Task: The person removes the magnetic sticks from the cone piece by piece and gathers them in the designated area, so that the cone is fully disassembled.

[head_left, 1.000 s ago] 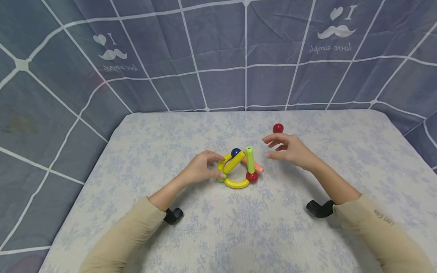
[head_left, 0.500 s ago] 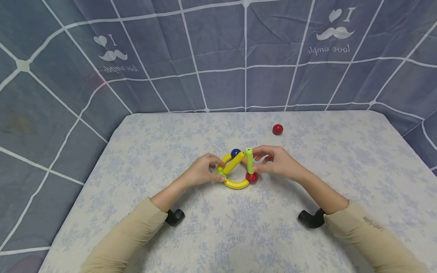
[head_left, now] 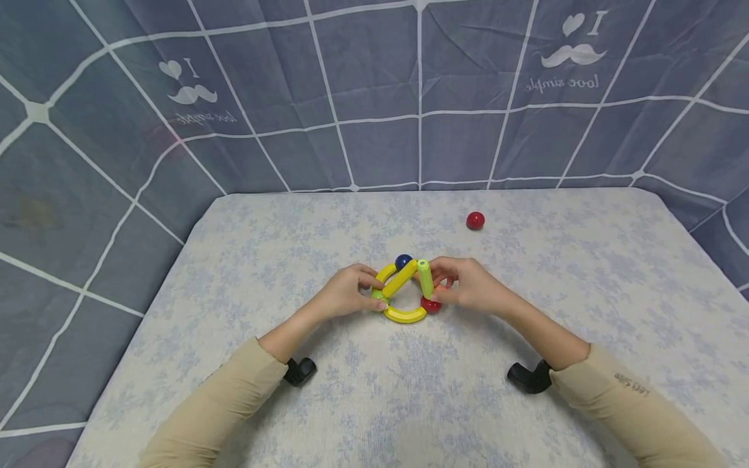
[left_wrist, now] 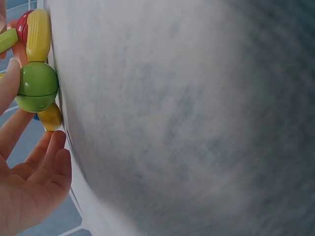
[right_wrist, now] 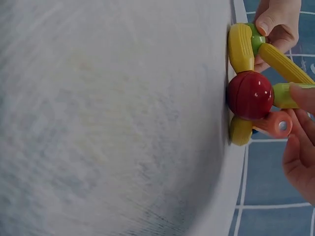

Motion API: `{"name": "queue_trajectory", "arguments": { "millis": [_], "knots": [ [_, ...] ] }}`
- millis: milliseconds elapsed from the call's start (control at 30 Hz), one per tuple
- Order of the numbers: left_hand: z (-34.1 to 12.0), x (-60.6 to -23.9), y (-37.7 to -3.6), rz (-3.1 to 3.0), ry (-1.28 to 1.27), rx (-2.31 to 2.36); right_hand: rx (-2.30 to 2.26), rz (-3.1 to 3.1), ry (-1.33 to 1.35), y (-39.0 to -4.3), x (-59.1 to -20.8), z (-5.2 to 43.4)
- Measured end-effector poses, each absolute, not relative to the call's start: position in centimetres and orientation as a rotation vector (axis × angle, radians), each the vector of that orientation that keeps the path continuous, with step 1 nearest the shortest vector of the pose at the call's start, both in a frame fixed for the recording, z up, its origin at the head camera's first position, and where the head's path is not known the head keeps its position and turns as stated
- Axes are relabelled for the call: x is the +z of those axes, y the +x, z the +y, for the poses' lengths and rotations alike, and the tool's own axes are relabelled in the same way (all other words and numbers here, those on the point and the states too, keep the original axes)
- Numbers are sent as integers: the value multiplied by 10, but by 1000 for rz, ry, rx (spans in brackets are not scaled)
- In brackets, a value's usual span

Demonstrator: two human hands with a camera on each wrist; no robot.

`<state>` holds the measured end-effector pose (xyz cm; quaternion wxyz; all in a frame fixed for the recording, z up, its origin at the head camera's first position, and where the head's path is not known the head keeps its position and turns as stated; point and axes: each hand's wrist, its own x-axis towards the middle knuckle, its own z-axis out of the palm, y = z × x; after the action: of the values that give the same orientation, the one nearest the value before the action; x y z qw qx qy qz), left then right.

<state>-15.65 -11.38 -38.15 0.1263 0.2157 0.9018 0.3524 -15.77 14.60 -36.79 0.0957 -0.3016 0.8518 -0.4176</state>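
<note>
1. The counter point(right_wrist: 108, 118) fills the left of the view, blurred.
2. A red ball point(right_wrist: 249, 95) rests against its surface.
3. A yellow arc point(right_wrist: 240, 47) runs from the ball to a green ball point(right_wrist: 257, 35); a yellow stub point(right_wrist: 240, 131) lies on the other side.
4. A yellow rod point(right_wrist: 285, 64) slants off from the green ball.
5. The right hand point(right_wrist: 301, 147) holds an orange rod point(right_wrist: 275, 124), one finger on a green rod point(right_wrist: 290, 95).
6. The left hand point(right_wrist: 278, 22) grips near the green ball.

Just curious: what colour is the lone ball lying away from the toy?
Red: the lone ball is glossy red, seen best in the head view.
</note>
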Motion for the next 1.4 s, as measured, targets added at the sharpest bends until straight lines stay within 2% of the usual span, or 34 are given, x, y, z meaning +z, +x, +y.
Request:
{"name": "queue_trajectory", "arguments": {
  "millis": [400, 933, 1100, 1400],
  "knots": [
    [-114, -384, -159, 2606, 623, 1053, -975, 2622, -1164, -155, -368, 140],
    [-113, -381, -155, 2595, 607, 1068, -889, 2670, -1233, -151, -371, 141],
    [-112, -381, -156, 2599, 610, 1072, -1011, 2638, -1268, -152, -370, 141],
    [-111, -384, -155, 2576, 572, 1100, -1222, 2515, -1118, -156, -372, 147]
  ]
}}
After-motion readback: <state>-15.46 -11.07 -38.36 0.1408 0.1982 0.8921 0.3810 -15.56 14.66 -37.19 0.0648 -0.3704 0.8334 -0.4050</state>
